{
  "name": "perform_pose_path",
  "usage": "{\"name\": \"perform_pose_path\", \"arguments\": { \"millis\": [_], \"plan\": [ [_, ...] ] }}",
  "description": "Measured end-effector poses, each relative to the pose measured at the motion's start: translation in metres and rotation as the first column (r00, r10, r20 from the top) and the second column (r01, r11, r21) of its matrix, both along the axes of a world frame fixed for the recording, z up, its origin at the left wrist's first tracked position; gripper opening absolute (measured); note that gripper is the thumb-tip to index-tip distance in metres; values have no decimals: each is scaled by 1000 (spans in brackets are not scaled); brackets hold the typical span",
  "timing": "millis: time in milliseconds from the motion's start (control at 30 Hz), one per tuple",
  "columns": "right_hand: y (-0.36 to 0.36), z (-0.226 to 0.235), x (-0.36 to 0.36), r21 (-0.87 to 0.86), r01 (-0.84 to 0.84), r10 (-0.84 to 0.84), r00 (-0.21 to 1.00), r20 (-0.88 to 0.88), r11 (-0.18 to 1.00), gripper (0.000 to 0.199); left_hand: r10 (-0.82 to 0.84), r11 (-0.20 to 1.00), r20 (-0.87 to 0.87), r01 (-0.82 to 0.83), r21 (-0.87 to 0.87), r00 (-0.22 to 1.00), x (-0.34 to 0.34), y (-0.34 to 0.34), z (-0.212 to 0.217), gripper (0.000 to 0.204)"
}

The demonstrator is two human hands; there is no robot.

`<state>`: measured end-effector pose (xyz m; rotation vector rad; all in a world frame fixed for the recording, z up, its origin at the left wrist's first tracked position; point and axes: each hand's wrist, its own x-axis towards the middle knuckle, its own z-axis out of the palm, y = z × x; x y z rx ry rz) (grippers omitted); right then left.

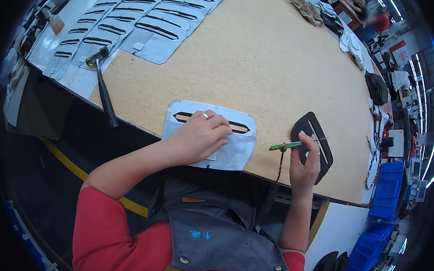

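Note:
My left hand [201, 137], a ring on one finger, rests on a light grey panel [238, 148] at the table's near edge. Its fingers are bent and bunched at the panel's long black-edged slot [239, 127], partly covering it. On the right, my right hand [306, 168] is raised, closed on a slim green-handled pointed tool [289, 146]. A thin metal tip sticks out to the right, and a brown cord [280, 167] hangs from the handle. Behind this hand lies a dark template [310, 124] with a long slot, partly hidden.
Rows of similar slotted grey panels [156, 31] cover the far left. A hammer [105, 92] lies at the left edge of the tan board [259, 60]. Gloves [307, 11] lie far right; blue bins [387, 189] stand beyond the right edge. People [377, 21] are in the distance.

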<state>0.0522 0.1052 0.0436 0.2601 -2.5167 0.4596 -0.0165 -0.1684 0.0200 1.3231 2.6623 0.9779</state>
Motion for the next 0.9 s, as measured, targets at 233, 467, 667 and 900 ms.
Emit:
{"name": "perform_pose_path", "arguments": {
  "millis": [233,467,667,900],
  "plan": [
    [-28,-16,-7,-836,13,340,910,238,548,18,-104,994,-36,103,-20,994,14,17,-4,22],
    [-33,-24,-6,-908,152,530,769,357,391,25,-179,983,1,179,-43,984,22,8,-1,15],
    [-37,-23,-5,-881,267,526,720,452,390,22,-164,986,-70,165,10,984,23,13,-4,18],
    [-36,-21,-12,-868,241,563,680,469,434,21,-198,980,-59,195,-52,979,23,12,-6,23]
  ]
}}
